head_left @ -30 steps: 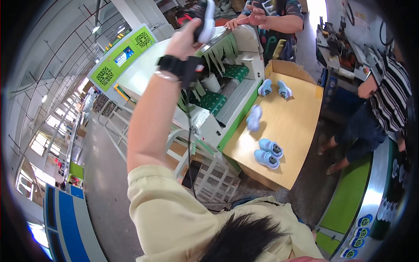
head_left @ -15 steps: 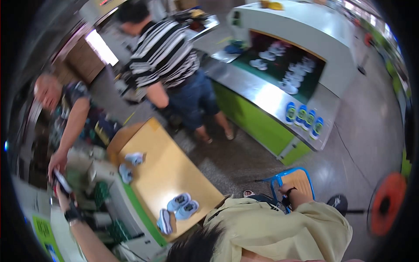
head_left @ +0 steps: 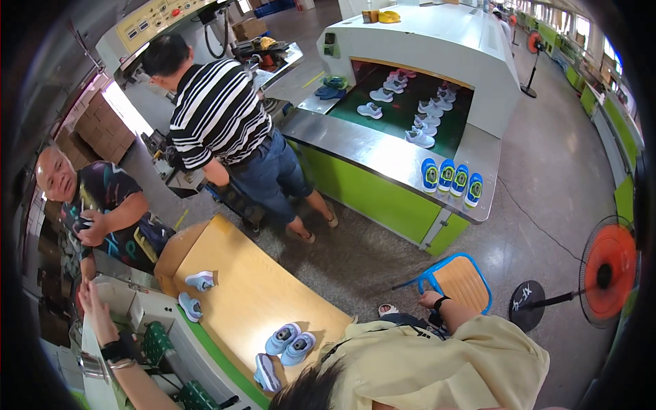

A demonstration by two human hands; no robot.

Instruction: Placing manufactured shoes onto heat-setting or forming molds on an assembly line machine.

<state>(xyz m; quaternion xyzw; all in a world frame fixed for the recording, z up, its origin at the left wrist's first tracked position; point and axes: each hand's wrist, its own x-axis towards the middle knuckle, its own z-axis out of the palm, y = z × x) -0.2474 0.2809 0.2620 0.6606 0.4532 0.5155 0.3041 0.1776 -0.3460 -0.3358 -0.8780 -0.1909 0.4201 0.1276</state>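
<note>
My left hand (head_left: 98, 313) is raised at the left, its fingers stretched out and holding nothing. It is beside a co-worker in a dark patterned shirt (head_left: 113, 188), whose one hand (head_left: 94, 227) is drawn up to the chest. A dark strap and bracelets circle my left wrist. At the lower right, my right hand (head_left: 430, 299) is closed on the blue tube frame of a chair (head_left: 463, 283) with a wooden seat. Pale blue sneakers (head_left: 298, 348) sit on a wooden tabletop (head_left: 253, 273) between my arms; one of them (head_left: 266, 372) lies tipped on its side.
A conveyor oven (head_left: 417, 48) carries rows of pale sneakers (head_left: 420, 137). Several bright blue shoes (head_left: 447, 176) stand on its metal ledge. A person in a striped shirt (head_left: 219, 113) stands left of it. An orange fan (head_left: 608, 270) is at the right, with a cable on the floor.
The co-worker's arm has drawn back from my left hand to the chest. The dark and white item between our hands is gone from there. The whole view has shifted.
</note>
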